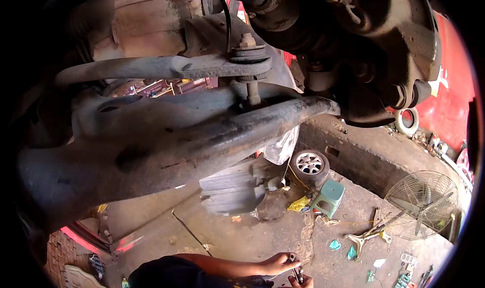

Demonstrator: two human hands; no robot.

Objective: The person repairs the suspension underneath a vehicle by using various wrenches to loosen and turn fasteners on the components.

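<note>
Under the raised car, the rusty grey control arm fills most of the view, with the sway bar and its bolted link above it and the dark wheel hub to the right. Below lies a cracked, oil-stained concrete floor, stepped up by a low concrete ledge. On it stand a caged fan, a spare wheel and a green plastic stool, with scattered scraps around. At the bottom edge, the left hand pinches a small dark metal tool; the right hand closes on its lower end, its grip partly cut off.
</note>
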